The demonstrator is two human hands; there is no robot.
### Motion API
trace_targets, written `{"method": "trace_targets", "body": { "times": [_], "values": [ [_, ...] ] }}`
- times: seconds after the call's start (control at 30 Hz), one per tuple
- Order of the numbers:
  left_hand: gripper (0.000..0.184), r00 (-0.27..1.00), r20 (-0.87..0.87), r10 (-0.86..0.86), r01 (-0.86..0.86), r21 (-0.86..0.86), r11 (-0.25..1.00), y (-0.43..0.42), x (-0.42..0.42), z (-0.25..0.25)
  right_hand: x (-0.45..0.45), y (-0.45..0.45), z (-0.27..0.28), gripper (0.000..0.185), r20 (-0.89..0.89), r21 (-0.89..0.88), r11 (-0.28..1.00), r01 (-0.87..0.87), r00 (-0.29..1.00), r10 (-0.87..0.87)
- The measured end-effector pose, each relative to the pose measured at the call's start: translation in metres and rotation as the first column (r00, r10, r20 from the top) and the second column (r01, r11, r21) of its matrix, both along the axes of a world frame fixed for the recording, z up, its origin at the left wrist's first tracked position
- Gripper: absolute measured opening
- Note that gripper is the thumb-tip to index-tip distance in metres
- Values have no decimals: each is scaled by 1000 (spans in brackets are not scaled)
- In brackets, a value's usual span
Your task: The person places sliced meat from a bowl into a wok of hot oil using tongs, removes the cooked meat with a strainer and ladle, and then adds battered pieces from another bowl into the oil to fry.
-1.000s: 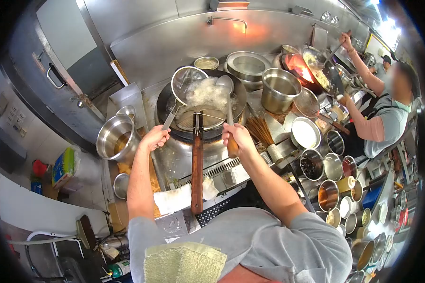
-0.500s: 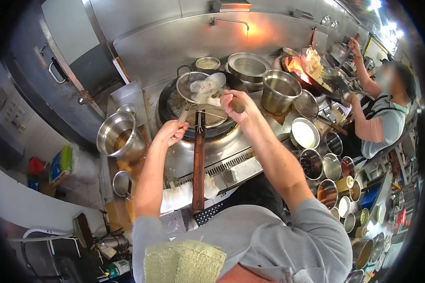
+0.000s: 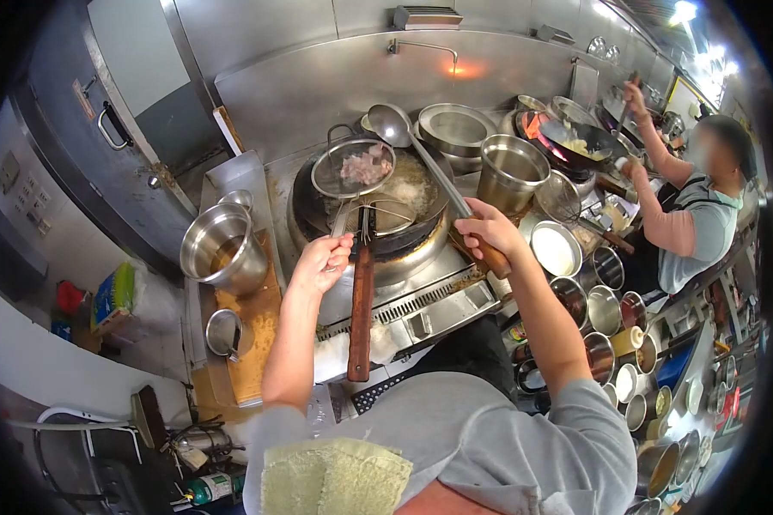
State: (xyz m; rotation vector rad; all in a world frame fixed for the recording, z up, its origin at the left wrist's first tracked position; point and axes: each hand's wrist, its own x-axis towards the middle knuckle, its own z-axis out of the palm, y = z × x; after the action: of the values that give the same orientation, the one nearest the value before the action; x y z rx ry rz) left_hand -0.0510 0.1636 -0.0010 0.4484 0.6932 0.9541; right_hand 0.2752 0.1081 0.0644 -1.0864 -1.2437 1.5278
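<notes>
My left hand [image 3: 322,263] is closed round the handle of a mesh strainer [image 3: 325,177]. Pale pink pieces of meat [image 3: 367,166] lie in its mesh, over the left part of a dark wok [image 3: 304,209]. Steaming, bubbly liquid [image 3: 416,193] shows in the wok. In my right hand [image 3: 492,230] is a long ladle [image 3: 439,174] with a wooden grip, its bowl raised up and left beyond the wok's far rim. A second wire skimmer [image 3: 362,313] rests across the wok's near side, its wooden handle pointing towards me; neither hand touches it.
Right of the wok stand a tall steel pot [image 3: 514,176] and a wide steel basin [image 3: 455,129]. Another pot [image 3: 223,249] stands at left. A co-worker [image 3: 687,189] handles a wok [image 3: 575,146] over flames at right. Several seasoning containers [image 3: 604,309] line the right side.
My right hand has drawn the ladle back right and towards me, away from the meat. The strainer with the meat now shows clearly. The co-worker's food and flames have dropped lower.
</notes>
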Motion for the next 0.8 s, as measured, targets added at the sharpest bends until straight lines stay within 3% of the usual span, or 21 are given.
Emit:
{"method": "trace_targets", "body": {
  "times": [0.07,0.1,0.17,0.3,0.4,0.53,0.63,0.77,0.8],
  "values": [
    [21,999,27,33,-32,-34,999,7,10,1,11,-2,-2,45,-19,-16,1000,13,1000,-14],
    [20,1000,-10,-29,29,28,999,30,8,-17,13,-5,-4,46,-23,-30,999,14,1000,-15],
    [18,998,-43,43,-43,0,999,9,24,12,14,-15,6,43,-50,-52,997,55,997,-58],
    [16,999,0,48,-48,15,999,12,13,4,36,-19,-9,48,-65,-63,997,51,996,-55],
    [15,988,-85,130,-127,43,991,-8,22,18,50,-21,-17,50,29,-74,994,76,997,-74],
    [14,988,-73,134,-131,48,990,-13,11,15,67,-14,-31,51,15,-93,995,25,1000,-24],
    [14,975,-140,172,-163,76,984,-25,10,17,72,-14,-36,50,-68,-143,990,-13,998,3],
    [13,947,-227,229,-223,53,973,-35,13,17,82,-8,-50,29,-257,-269,961,-69,966,-3],
    [12,936,-249,249,-243,55,968,-40,18,17,84,-5,-49,21,-452,-338,933,-124,891,-45]
  ]
}}
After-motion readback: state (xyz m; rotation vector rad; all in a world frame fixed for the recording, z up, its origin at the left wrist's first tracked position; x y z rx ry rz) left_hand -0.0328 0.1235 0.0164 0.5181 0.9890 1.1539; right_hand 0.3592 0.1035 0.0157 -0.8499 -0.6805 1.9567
